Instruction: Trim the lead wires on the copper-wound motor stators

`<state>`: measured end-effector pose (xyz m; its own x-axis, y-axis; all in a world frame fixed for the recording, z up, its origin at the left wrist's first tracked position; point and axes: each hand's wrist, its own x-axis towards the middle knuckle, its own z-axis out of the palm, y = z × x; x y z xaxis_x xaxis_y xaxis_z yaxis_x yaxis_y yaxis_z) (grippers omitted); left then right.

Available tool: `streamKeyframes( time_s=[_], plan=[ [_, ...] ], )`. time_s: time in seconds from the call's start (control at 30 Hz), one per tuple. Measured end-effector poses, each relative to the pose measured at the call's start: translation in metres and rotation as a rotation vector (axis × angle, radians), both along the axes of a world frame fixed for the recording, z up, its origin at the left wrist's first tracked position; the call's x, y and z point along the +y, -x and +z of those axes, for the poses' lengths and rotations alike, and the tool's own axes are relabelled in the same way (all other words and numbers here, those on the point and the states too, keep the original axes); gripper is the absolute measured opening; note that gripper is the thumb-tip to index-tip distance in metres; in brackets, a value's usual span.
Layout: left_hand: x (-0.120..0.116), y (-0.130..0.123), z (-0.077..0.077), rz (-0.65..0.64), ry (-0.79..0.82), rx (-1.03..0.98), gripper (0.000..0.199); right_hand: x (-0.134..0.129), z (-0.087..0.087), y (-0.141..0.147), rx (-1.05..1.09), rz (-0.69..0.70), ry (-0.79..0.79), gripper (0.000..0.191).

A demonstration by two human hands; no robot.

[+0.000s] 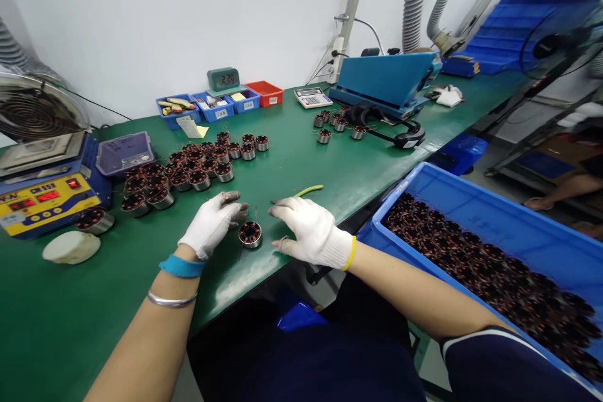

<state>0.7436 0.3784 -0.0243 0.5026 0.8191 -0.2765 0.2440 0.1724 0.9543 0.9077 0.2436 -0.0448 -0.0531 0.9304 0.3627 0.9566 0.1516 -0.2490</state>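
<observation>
A single motor stator (250,235), a metal ring with copper windings and a wire end standing up, rests on the green bench near its front edge. Just left of it is my left hand (211,223) in a white glove, fingers stretched towards the stator and holding nothing. On the other side, my gloved right hand (308,229) has its thumb and fingers apart, with a gap between them and the stator. Behind the right hand lies a tool with a curved yellow-green handle (309,190), partly hidden by the fingers.
Several stators (200,180) crowd the bench at left, others (324,136) stand near black headgear (409,136). A blue crate (426,179) full of stators is at right. A yellow-blue control unit (47,198), a white round block (71,247) and small bins (264,93) surround the work area.
</observation>
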Motion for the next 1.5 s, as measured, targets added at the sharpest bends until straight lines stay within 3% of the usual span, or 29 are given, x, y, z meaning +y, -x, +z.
streamKeyframes(
  time_s=[0.23, 0.33, 0.47, 0.57, 0.83, 0.97, 1.2, 1.5],
  plan=[
    [-0.005, -0.001, -0.005, -0.051, 0.107, -0.202, 0.068, 0.003, 0.004, -0.019, 0.025, -0.146, 0.04, 0.071],
    [-0.005, -0.001, -0.009, -0.043, 0.11, -0.231, 0.074, 0.005, 0.009, -0.034, -0.038, -0.182, 0.171, 0.09],
    [-0.005, -0.002, -0.011, -0.031, 0.098, -0.231, 0.075, 0.007, 0.011, -0.061, -0.083, -0.283, 0.484, 0.115],
    [-0.007, -0.003, -0.011, -0.023, 0.093, -0.228, 0.072, 0.005, 0.013, -0.075, -0.088, -0.256, 0.593, 0.112],
    [-0.012, -0.007, -0.008, 0.0, 0.027, -0.197, 0.08, 0.003, 0.02, -0.075, -0.16, -0.241, 0.625, 0.102],
    [-0.004, -0.001, -0.004, -0.068, -0.032, -0.052, 0.078, 0.006, 0.024, -0.073, -0.194, -0.25, 0.641, 0.099],
    [-0.006, 0.006, 0.002, -0.31, -0.366, 0.431, 0.062, 0.012, 0.04, -0.057, -0.276, -0.306, 0.711, 0.095],
    [-0.008, 0.001, -0.002, -0.314, -0.504, 0.615, 0.072, 0.01, 0.033, -0.051, -0.335, -0.352, 0.686, 0.09]
  ],
)
